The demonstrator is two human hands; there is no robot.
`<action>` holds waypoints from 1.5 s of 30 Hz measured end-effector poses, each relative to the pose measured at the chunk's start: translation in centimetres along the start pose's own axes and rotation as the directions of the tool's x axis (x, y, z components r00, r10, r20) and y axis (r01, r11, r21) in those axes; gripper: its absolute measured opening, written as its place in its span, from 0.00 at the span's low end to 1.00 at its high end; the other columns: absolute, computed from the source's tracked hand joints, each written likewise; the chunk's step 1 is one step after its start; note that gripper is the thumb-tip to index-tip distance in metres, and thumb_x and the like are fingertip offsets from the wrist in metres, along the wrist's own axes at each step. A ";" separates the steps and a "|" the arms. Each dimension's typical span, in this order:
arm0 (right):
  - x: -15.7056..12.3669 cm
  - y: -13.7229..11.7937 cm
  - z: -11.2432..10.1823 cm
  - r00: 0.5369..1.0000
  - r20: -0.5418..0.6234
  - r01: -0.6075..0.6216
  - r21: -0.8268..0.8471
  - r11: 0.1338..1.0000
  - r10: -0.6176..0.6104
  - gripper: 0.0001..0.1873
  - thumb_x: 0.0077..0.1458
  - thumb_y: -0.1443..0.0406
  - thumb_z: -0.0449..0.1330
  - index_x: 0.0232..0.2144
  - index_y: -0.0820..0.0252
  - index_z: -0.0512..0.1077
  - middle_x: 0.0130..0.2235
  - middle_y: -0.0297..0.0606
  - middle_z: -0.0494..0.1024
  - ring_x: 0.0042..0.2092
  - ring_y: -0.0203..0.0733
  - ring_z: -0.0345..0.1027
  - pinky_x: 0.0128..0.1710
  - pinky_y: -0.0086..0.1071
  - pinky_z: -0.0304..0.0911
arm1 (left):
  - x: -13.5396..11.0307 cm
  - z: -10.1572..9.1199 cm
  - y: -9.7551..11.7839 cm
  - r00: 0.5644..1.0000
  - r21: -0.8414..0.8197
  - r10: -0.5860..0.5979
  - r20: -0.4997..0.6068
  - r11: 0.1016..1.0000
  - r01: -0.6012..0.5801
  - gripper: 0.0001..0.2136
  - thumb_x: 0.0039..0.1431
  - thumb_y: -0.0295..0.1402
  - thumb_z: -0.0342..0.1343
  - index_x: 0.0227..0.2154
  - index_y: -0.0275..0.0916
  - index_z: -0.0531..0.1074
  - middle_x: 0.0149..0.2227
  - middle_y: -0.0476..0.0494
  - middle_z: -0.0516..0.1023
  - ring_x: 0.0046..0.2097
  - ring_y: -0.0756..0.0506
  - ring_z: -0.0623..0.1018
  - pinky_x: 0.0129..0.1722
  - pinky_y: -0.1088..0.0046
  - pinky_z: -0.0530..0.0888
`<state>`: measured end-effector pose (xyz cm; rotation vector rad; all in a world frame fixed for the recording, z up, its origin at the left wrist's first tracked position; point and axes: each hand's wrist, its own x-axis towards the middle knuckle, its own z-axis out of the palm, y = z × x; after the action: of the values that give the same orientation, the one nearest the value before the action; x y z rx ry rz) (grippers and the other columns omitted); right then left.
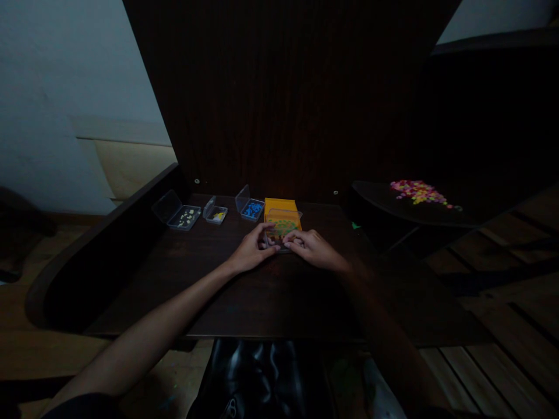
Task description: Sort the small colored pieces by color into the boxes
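Note:
Both my hands rest on a dark wooden table (244,297), side by side at the near edge of a small clear plastic case (283,228). The case holds green and yellow bits and leans against an orange box (279,205) behind it. My left hand (252,250) has its fingers curled, fingertips touching the case's left corner. My right hand (311,247) is curled too, with thumb and fingers pinched at the case's front edge. What the fingertips hold, if anything, is too small and dark to make out.
Three open clear cases stand in a row at the back left: one with pale pieces (183,217), one with yellow pieces (216,215), one with blue pieces (252,209). A heap of pink and yellow pieces (417,192) lies on a dark tray at right. A dark panel rises behind.

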<state>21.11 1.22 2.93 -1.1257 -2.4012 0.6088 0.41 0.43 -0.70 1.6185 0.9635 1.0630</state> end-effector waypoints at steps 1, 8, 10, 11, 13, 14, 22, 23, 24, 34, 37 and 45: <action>0.1 0.0 0.2 1.000 0.010 0.005 -0.037 0.999 -0.005 0.11 0.60 0.62 0.53 0.38 0.62 0.73 0.23 0.30 0.70 0.25 0.33 0.60 0.27 0.26 0.52 | -0.1 0.2 -0.1 1.000 -0.007 0.007 0.018 1.000 -0.007 0.28 0.50 0.34 0.62 0.54 0.36 0.62 0.36 0.46 0.72 0.37 0.49 0.74 0.39 0.69 0.73; 0.6 -0.4 0.8 0.998 0.059 -0.007 -0.173 0.985 0.017 0.08 0.56 0.67 0.58 0.37 0.60 0.77 0.28 0.35 0.76 0.29 0.34 0.65 0.32 0.27 0.55 | -0.6 1.2 0.1 0.996 -0.040 0.014 0.084 0.999 -0.011 0.29 0.49 0.32 0.63 0.54 0.37 0.61 0.35 0.47 0.71 0.37 0.50 0.73 0.38 0.71 0.73; 0.5 -0.4 0.6 0.998 0.058 0.014 -0.137 0.991 -0.006 0.08 0.55 0.67 0.59 0.36 0.60 0.78 0.29 0.35 0.77 0.28 0.34 0.65 0.31 0.26 0.55 | -0.6 1.1 0.2 0.996 -0.047 0.014 0.085 0.999 -0.010 0.29 0.49 0.32 0.63 0.54 0.37 0.61 0.35 0.47 0.71 0.36 0.50 0.73 0.38 0.72 0.73; 0.5 -0.4 0.5 0.999 0.050 0.026 -0.108 0.994 -0.021 0.09 0.55 0.67 0.59 0.36 0.60 0.78 0.29 0.35 0.77 0.28 0.34 0.65 0.31 0.26 0.55 | -0.6 1.1 0.2 0.996 -0.045 0.013 0.083 0.999 -0.009 0.29 0.49 0.33 0.63 0.54 0.37 0.61 0.34 0.47 0.71 0.36 0.50 0.73 0.38 0.72 0.73; 0.4 -0.3 0.1 1.000 0.008 0.030 -0.051 0.998 -0.029 0.10 0.55 0.66 0.59 0.36 0.61 0.79 0.26 0.34 0.76 0.26 0.33 0.63 0.29 0.26 0.54 | -0.5 0.9 0.2 0.997 -0.038 0.013 0.070 0.999 -0.011 0.28 0.50 0.33 0.63 0.54 0.37 0.62 0.34 0.47 0.71 0.36 0.50 0.73 0.38 0.71 0.73; 0.3 -0.2 -0.2 0.999 -0.023 0.022 -0.027 0.999 -0.023 0.10 0.55 0.65 0.58 0.36 0.62 0.79 0.24 0.34 0.75 0.24 0.32 0.62 0.27 0.25 0.53 | -0.4 0.8 0.1 0.998 -0.033 0.016 0.060 0.999 -0.014 0.29 0.50 0.33 0.63 0.54 0.37 0.61 0.34 0.47 0.71 0.36 0.50 0.73 0.39 0.71 0.73; -0.6 0.3 -0.8 0.999 0.004 -0.038 0.013 0.999 0.038 0.07 0.48 0.68 0.59 0.27 0.65 0.77 0.17 0.27 0.63 0.20 0.29 0.53 0.23 0.25 0.49 | 0.4 -0.7 -0.2 0.999 -0.003 0.011 -0.039 1.000 -0.011 0.28 0.50 0.33 0.61 0.54 0.36 0.61 0.37 0.45 0.72 0.37 0.49 0.73 0.39 0.70 0.73; -0.6 0.3 -0.7 0.997 0.062 -0.041 -0.030 0.999 0.043 0.06 0.48 0.68 0.60 0.28 0.64 0.77 0.17 0.28 0.64 0.21 0.29 0.55 0.24 0.25 0.50 | 0.6 -0.9 -0.3 0.999 -0.001 0.013 -0.053 1.000 -0.013 0.27 0.50 0.33 0.61 0.54 0.37 0.62 0.39 0.45 0.72 0.37 0.50 0.73 0.39 0.70 0.73; -0.6 0.2 -0.5 0.993 0.106 -0.044 -0.082 0.996 0.052 0.07 0.47 0.67 0.60 0.29 0.63 0.78 0.18 0.28 0.66 0.22 0.30 0.57 0.26 0.25 0.51 | 0.7 -1.2 -0.4 0.997 0.004 0.017 -0.069 1.000 -0.017 0.27 0.49 0.33 0.61 0.53 0.37 0.62 0.41 0.44 0.72 0.37 0.50 0.73 0.39 0.70 0.73; -0.1 0.7 1.2 0.975 0.195 -0.043 -0.317 0.947 0.110 0.11 0.56 0.64 0.57 0.41 0.53 0.76 0.35 0.35 0.79 0.37 0.39 0.70 0.35 0.28 0.57 | 1.1 -1.9 -0.5 0.993 0.035 0.008 -0.115 0.999 -0.004 0.28 0.50 0.36 0.62 0.53 0.36 0.62 0.40 0.44 0.73 0.37 0.50 0.73 0.37 0.73 0.72; 0.0 0.8 1.6 0.978 0.192 -0.025 -0.293 0.956 0.085 0.10 0.57 0.63 0.56 0.39 0.54 0.76 0.37 0.35 0.79 0.38 0.39 0.70 0.35 0.28 0.58 | 1.1 -1.8 -0.5 0.994 0.025 -0.001 -0.112 1.000 0.004 0.28 0.49 0.36 0.62 0.53 0.37 0.62 0.43 0.43 0.74 0.37 0.50 0.73 0.39 0.72 0.72; 0.2 0.4 2.6 0.988 0.139 -0.024 -0.259 0.966 0.062 0.18 0.59 0.61 0.56 0.51 0.53 0.71 0.40 0.37 0.79 0.40 0.40 0.71 0.41 0.32 0.62 | 1.1 -2.0 -0.6 0.991 0.026 0.012 -0.133 1.000 -0.008 0.28 0.50 0.36 0.61 0.53 0.36 0.61 0.39 0.44 0.74 0.35 0.49 0.73 0.39 0.70 0.72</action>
<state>19.85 1.03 0.59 -1.2807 -2.6461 0.4135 -1.24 2.15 -0.70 1.5901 1.0611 1.1819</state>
